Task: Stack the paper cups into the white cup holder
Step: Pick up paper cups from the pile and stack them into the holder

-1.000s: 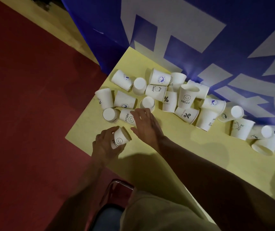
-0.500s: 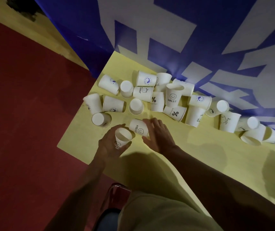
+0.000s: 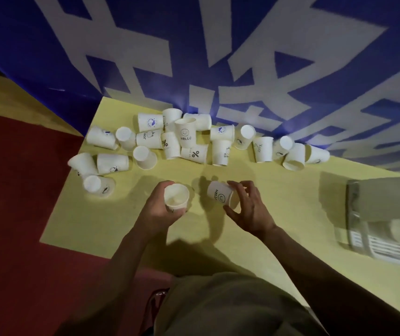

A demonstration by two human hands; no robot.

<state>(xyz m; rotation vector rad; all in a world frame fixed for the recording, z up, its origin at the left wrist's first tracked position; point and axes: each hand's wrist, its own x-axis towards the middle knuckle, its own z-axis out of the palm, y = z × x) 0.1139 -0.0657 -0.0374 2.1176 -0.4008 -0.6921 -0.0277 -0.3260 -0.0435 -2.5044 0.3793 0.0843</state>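
My left hand (image 3: 156, 215) grips an upright white paper cup (image 3: 176, 197), its open mouth facing up at me. My right hand (image 3: 250, 209) holds a second cup (image 3: 219, 194) printed HELLO with a smiley, tilted with its bottom pointing toward the left cup. The two cups are a short gap apart above the yellow table (image 3: 279, 214). Several more white paper cups (image 3: 185, 132) lie and stand scattered along the table's far side. The white cup holder (image 3: 388, 214) sits blurred at the right edge.
A blue banner with large white shapes (image 3: 218, 57) hangs right behind the cups. Red floor (image 3: 19, 214) lies to the left of the table's edge. A chair frame (image 3: 155, 301) shows below, near my lap.
My right hand has picked up the HELLO cup from the table and drawn it toward me. My left hand turned its cup upright. The view swung right, bringing the holder into sight.
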